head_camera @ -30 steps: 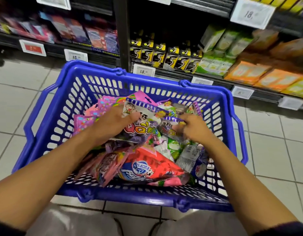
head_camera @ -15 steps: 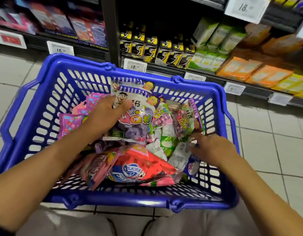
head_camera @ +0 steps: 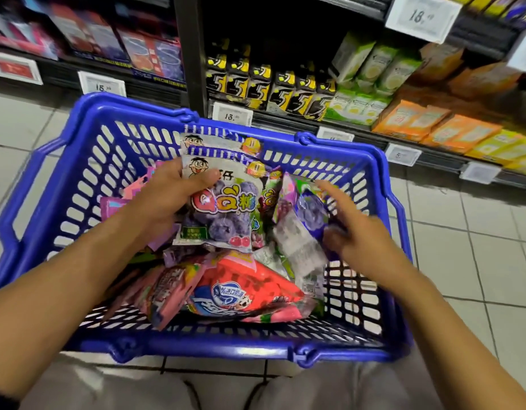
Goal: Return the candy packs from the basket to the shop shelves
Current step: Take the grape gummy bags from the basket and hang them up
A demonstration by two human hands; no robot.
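Blue basket (head_camera: 87, 173) holds candy packs; left hand (head_camera: 164, 196) grips purple gummy packs (head_camera: 223, 208), upright. Right hand (head_camera: 356, 232) blurred, seemingly loose beside them. Shelves (head_camera: 315, 125) lie beyond.

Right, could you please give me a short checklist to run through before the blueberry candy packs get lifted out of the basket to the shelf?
1. Left hand grips the blueberry candy packs, thumb across the front: ok.
2. How many packs are in that grip: at least two with matching tops, exact count cannot tell.
3. Packs clear of the blue basket rim: not ok, their lower edges are still among the pile.
4. Right hand free of candy: cannot tell; fingers are spread and blurred beside a purple pack.
5. Matching shelf spot in sight: not ok; only black gum boxes and green and orange boxes show.
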